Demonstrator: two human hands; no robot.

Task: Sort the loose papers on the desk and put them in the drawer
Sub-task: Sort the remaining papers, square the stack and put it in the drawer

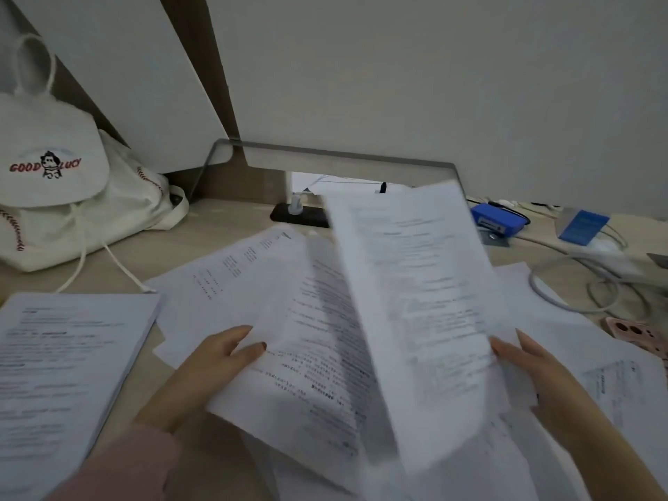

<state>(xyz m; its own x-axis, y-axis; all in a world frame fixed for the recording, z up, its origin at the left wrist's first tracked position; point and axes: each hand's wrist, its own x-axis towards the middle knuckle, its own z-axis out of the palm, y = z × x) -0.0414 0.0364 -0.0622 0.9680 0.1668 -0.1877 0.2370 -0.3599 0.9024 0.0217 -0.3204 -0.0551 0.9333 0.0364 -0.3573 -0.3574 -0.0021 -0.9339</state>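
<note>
My left hand (pixel 213 367) grips the left edge of a printed sheet (pixel 314 356) lifted over the desk. My right hand (pixel 538 374) holds the right edge of another printed sheet (pixel 415 305), raised and tilted, blurred by motion. Under them more loose papers (pixel 224 280) lie spread across the wooden desk (pixel 217 233). A neat stack of printed papers (pixel 65 363) rests at the left front. More sheets (pixel 621 385) lie at the right under my right hand. No drawer shows.
A white drawstring bag (pixel 54 182) with "GOOD LUCK" print stands at the back left. A monitor stand (pixel 336 157) and black power strip (pixel 300 215) sit behind the papers. Blue boxes (pixel 499 220), grey cables (pixel 578 283) and a pink holder (pixel 636 332) crowd the right.
</note>
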